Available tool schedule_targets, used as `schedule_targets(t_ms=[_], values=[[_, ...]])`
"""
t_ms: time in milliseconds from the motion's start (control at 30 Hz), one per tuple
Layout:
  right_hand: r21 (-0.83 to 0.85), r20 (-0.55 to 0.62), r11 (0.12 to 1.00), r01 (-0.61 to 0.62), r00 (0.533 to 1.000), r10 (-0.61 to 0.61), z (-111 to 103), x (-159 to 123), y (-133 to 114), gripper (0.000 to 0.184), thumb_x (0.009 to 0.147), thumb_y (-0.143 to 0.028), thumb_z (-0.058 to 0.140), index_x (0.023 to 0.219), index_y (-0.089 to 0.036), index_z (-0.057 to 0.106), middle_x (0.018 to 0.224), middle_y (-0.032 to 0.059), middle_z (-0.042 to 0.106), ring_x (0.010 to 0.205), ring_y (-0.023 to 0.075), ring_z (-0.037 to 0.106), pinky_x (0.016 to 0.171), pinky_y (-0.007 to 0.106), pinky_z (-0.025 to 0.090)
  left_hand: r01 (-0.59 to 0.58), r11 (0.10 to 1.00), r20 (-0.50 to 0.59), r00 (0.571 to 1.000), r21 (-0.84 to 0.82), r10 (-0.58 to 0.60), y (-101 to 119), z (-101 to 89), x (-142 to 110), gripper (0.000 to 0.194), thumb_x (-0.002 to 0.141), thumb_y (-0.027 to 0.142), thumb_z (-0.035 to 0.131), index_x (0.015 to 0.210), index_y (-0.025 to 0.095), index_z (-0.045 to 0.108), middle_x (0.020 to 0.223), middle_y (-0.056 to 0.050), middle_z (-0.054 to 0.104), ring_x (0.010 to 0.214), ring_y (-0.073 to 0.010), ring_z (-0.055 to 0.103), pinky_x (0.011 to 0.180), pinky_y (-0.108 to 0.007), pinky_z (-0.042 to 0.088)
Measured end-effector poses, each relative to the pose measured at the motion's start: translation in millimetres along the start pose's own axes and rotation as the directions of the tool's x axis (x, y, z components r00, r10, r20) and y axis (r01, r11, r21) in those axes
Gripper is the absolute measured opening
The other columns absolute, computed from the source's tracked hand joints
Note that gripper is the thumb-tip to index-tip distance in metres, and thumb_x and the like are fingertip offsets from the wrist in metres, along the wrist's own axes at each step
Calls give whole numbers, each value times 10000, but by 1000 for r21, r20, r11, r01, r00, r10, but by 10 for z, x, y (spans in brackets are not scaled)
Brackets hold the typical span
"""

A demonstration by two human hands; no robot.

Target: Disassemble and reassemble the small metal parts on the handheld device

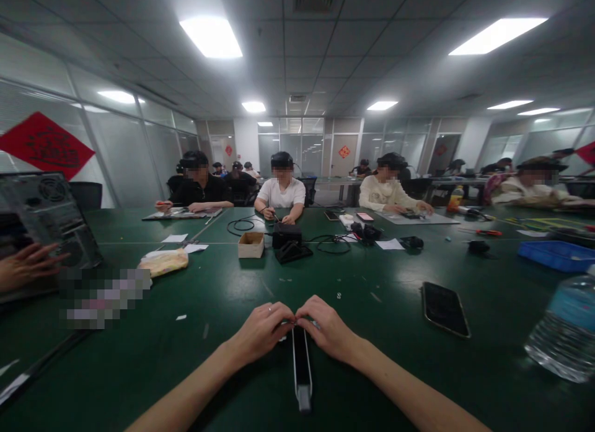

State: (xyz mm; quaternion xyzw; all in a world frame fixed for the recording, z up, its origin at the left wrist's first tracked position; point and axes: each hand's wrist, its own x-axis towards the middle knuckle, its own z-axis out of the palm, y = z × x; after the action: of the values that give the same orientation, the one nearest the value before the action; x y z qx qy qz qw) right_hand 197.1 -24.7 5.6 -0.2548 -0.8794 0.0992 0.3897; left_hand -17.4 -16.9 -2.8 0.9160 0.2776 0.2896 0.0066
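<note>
My left hand (261,328) and my right hand (326,328) meet at their fingertips over the far end of a long narrow black bar with a grey tip (301,367), which lies on the green table (223,283) pointing toward me. Both hands are closed in a pinch on that far end; what sits between the fingertips is too small to make out. A ring shows on my left hand.
A black phone (445,308) lies to the right, a water bottle (564,326) at the far right and a blue tray (555,255) behind it. Ahead are a cardboard box (251,244) and black device (289,243). Another person's hand (25,264) holds a computer case at left. Several people sit opposite.
</note>
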Motion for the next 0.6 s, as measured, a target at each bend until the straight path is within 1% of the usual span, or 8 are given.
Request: schedule_targets(t_ms=[133,267,367,500,600], values=[[-11,28,999,-31,999,31,9,-2,20,203,949,-275,436,878,-168,594,803,54,602,807,179,507,751,324,433,-41,998,-36,998,44,42,0,0,-3,125,955,220,445,1004,184,554,951,-36,636,828,-134,594,762,-251,448],[1,29,991,-133,991,133,34,2,20,180,930,-277,484,845,-171,601,792,45,599,829,180,500,753,315,426,-88,994,-72,993,59,92,0,-7,17,157,967,247,433,1014,174,564,937,-45,647,808,-135,600,726,-248,453],[40,42,979,-201,979,199,55,1,14,147,912,-253,518,825,-172,605,806,40,596,838,178,500,748,306,423,-97,993,-84,991,66,103,-21,10,18,166,965,268,444,1004,175,575,924,-45,653,790,-133,602,711,-246,450],[56,50,972,-229,973,227,76,-12,16,105,892,-223,547,824,-177,613,804,33,596,853,181,498,755,308,416,-106,993,-91,990,59,111,-54,55,2,139,949,270,484,983,183,586,904,-36,657,772,-124,604,707,-243,441],[35,57,972,-234,971,231,72,-8,7,90,882,-223,567,825,-180,621,796,30,600,865,186,496,763,314,413,-101,993,-73,992,55,105,-48,44,9,130,933,280,509,958,180,588,874,-32,654,723,-116,590,681,-235,433]])
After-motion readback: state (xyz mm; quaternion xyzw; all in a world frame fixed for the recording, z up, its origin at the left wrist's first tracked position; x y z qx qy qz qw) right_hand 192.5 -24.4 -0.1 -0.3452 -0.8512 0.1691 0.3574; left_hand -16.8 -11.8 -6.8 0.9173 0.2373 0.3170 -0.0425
